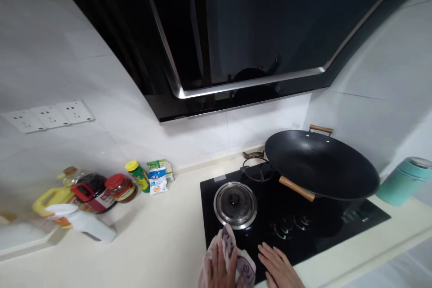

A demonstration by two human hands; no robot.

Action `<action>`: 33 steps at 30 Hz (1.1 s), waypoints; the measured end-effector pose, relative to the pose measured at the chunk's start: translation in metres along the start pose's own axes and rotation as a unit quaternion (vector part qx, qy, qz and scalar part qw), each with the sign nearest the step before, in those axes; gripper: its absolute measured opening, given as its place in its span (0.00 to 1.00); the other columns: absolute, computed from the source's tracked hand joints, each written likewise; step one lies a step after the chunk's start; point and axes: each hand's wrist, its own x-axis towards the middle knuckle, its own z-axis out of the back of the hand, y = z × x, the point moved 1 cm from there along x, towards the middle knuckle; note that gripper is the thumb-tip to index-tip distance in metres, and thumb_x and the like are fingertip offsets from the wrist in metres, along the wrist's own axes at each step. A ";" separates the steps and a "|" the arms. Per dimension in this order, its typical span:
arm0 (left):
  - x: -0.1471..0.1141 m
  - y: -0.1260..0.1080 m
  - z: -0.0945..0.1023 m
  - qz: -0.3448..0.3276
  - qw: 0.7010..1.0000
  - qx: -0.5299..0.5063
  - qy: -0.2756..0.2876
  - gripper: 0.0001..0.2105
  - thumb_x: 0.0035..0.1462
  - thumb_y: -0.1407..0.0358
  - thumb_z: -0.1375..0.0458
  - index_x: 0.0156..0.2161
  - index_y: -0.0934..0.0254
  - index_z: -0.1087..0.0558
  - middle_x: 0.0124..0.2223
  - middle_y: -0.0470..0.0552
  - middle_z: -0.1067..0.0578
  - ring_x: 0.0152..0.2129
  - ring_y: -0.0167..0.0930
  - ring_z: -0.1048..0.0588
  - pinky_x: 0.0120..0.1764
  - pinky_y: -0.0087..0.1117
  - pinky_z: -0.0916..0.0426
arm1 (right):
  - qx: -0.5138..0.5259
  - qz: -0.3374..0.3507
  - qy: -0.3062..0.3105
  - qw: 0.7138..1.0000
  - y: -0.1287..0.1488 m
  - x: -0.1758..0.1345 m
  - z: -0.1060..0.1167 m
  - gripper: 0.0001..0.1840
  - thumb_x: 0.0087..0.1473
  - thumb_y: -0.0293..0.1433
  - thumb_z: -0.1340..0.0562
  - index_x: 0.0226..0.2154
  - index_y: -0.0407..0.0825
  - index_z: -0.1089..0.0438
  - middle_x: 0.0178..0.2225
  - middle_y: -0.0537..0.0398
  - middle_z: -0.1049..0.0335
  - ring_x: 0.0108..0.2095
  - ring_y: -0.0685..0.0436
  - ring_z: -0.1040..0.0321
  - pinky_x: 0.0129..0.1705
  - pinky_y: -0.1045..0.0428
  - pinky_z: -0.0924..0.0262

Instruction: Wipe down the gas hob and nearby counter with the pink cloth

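My left hand (221,267) presses down on a pale pink cloth (245,264) with dark printed letters, its fingers over the bunched fabric. The cloth lies at the front left corner of the black glass gas stove (266,220), just below the left burner (235,204). That burner has a round metal ring and no pan support on it. To the right, my right hand (278,265) lies with fingers stretched out at the stove's front edge, holding nothing. A large black wok (320,162) with wooden handles sits over the right side of the stove.
Behind the wok's left edge stands a loose pan support (258,168). A turquoise container (405,180) is at far right. On the left counter are a white spray bottle (91,222), a red-lidded jar (121,187), a green bottle (138,176) and packets (158,181). A range hood (249,54) hangs above.
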 end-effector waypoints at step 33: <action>0.058 -0.022 0.011 -0.074 0.972 -0.127 0.182 0.30 0.65 0.49 0.48 0.70 0.40 0.45 0.75 0.53 0.43 0.70 0.50 0.42 0.67 0.64 0.51 | -0.013 -0.050 0.002 0.999 -0.003 -0.015 -0.019 0.30 0.62 0.27 0.43 0.66 0.49 0.35 0.65 0.47 0.34 0.66 0.38 0.36 0.64 0.42 0.36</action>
